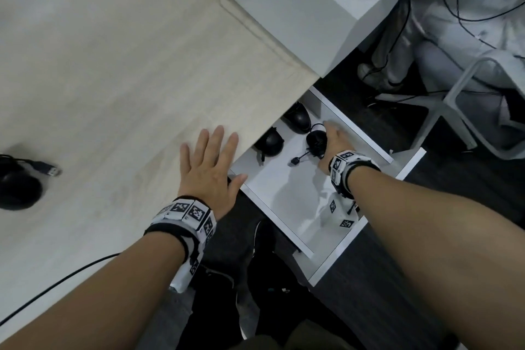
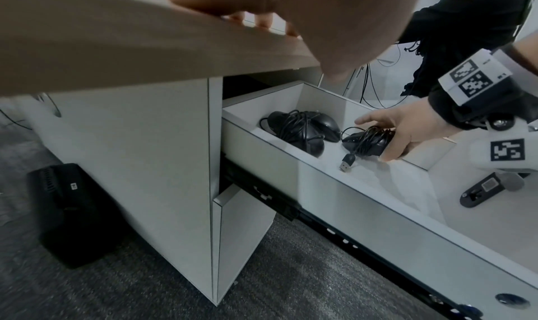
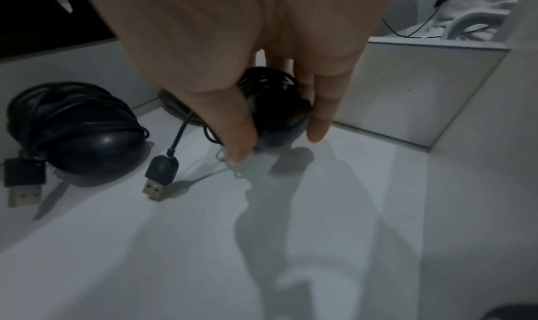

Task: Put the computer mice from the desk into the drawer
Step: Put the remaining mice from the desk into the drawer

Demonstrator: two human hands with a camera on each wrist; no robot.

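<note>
The white drawer (image 1: 287, 196) stands pulled out under the desk edge. My right hand (image 1: 331, 145) reaches into it and grips a black mouse (image 2: 365, 142) wound with its cable, thumb and fingers on its sides (image 3: 273, 118); its USB plug (image 3: 158, 177) hangs to the drawer floor. Two more black mice lie at the back of the drawer, one (image 1: 270, 140) on the left and one (image 1: 297, 118) farther in. My left hand (image 1: 211, 165) rests flat on the wooden desk (image 1: 113, 79) by the drawer. Another black mouse (image 1: 18, 189) with a loose plug lies at the desk's left edge.
A white desk (image 1: 298, 23) with a black cable adjoins on the right. A grey chair base (image 1: 454, 111) and a person's legs are beyond the drawer. A black box (image 2: 67, 212) sits on the carpet beside the cabinet.
</note>
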